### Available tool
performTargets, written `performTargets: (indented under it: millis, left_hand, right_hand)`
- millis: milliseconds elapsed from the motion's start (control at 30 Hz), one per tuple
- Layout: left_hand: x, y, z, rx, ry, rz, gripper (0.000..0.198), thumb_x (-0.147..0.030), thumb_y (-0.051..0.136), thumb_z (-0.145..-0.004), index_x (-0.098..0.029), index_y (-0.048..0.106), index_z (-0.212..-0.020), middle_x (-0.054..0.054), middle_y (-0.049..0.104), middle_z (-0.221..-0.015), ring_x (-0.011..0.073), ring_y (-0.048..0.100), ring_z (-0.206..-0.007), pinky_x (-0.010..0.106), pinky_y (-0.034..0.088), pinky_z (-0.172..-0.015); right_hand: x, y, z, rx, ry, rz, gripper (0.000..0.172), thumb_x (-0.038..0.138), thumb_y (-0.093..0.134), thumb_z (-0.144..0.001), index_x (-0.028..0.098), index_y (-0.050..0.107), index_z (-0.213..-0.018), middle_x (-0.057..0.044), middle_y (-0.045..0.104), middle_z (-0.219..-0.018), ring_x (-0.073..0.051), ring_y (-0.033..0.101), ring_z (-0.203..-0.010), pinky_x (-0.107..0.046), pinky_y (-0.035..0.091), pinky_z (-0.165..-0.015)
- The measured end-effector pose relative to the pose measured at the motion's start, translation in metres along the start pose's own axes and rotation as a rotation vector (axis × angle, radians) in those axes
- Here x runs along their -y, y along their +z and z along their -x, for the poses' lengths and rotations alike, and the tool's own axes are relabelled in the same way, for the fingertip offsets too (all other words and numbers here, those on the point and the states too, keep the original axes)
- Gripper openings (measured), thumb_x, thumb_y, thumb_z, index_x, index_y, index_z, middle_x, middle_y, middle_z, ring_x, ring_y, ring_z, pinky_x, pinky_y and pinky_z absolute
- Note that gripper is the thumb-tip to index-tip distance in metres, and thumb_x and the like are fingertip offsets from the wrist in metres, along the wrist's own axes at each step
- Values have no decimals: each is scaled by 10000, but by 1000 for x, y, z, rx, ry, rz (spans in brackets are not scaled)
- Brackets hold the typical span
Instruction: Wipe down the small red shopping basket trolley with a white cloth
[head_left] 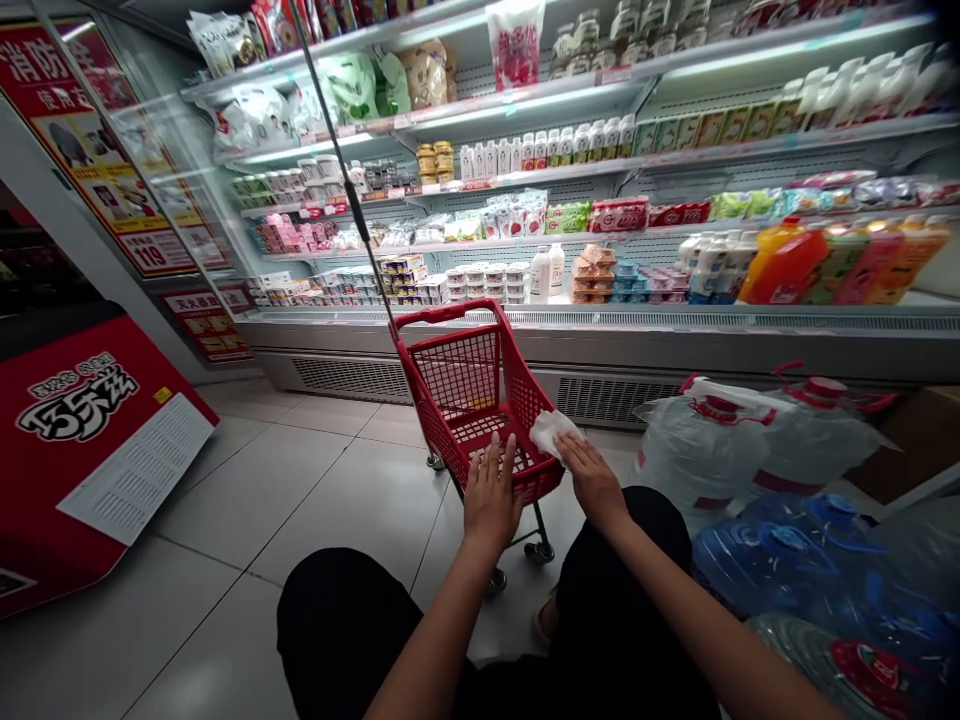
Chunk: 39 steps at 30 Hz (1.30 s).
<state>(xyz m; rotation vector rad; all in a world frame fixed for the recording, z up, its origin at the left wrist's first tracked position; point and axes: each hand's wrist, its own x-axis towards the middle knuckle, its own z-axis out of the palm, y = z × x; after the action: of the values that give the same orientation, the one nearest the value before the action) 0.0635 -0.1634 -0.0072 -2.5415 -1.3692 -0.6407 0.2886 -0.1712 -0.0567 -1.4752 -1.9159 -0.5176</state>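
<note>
Between my knees and the refrigerated shelves stands a small red shopping cart (523, 385) with a mesh basket and a thin pole rising from its handle side. My left hand (492, 490) lies at the basket's near end, fingers stretched out and slightly apart, with nothing seen in it. At the basket's right near corner, my right hand (592, 478) presses a crumpled white wipe (553, 430) against the rim. Its fingers lie over the wipe, and the palm is hidden. Part of the cart's wheels shows below on the tiles.
A refrigerated display (585, 320) with dairy and drinks runs across the back. Large water bottles (780, 550) crowd the floor on my right. A red promotional case (97, 440) stands on the left, with pale floor tiles (300, 490) between it and the cart.
</note>
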Motion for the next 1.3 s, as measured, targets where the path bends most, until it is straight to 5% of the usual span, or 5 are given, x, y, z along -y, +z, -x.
performTargets:
  millis: [200, 500, 767, 1100, 1300]
  left_hand:
    - [-15, -1, 1, 21, 87, 95, 1067, -320, 657, -899, -185, -86, -1653, 136, 143, -1726, 267, 266, -1565, 468, 277, -1255]
    - [43, -19, -26, 123, 128, 36, 1212, -613, 803, -735, -272, 102, -1662, 83, 124, -1738, 334, 105, -1597, 576, 88, -1280]
    - [3, 11, -26, 48, 64, -9, 1182, -444, 750, -776, -217, 8, -1668, 89, 46, -1745, 394, 101, -1583, 620, 102, -1263]
    - [76, -22, -35, 54, 84, -173, 1111, -413, 781, -776, -300, 122, -1663, 78, 82, -1745, 390, 77, -1591, 603, 68, -1270]
    - [46, -11, -33, 67, 16, -189, 1084, -444, 735, -786, -265, 126, -1665, 93, 143, -1736, 430, 155, -1561, 688, 23, -1243]
  right_hand:
    - [49, 5, 7, 11, -132, -94, 675, 21, 364, -931, 189, 397, -1585, -93, 576, -1506, -210, 482, -1440, -464, 367, -1230]
    - [-10, -6, 1, 75, 28, -69, 747, -14, 322, -905, 251, 364, -1603, -60, 535, -1548, -194, 442, -1468, -484, 314, -1242]
    - [63, -6, 20, 38, 17, -167, 823, 1, 335, -882, 252, 193, -1653, -41, 402, -1638, -198, 356, -1518, -459, 369, -1229]
    - [-9, -9, 8, 21, 73, -69, 717, -8, 282, -944, 256, 354, -1607, -61, 512, -1566, -202, 445, -1467, -468, 388, -1214]
    - [23, 0, -7, -37, 98, -1, 665, 2, 341, -944, 170, 394, -1585, -96, 579, -1503, -220, 503, -1424, -451, 381, -1221]
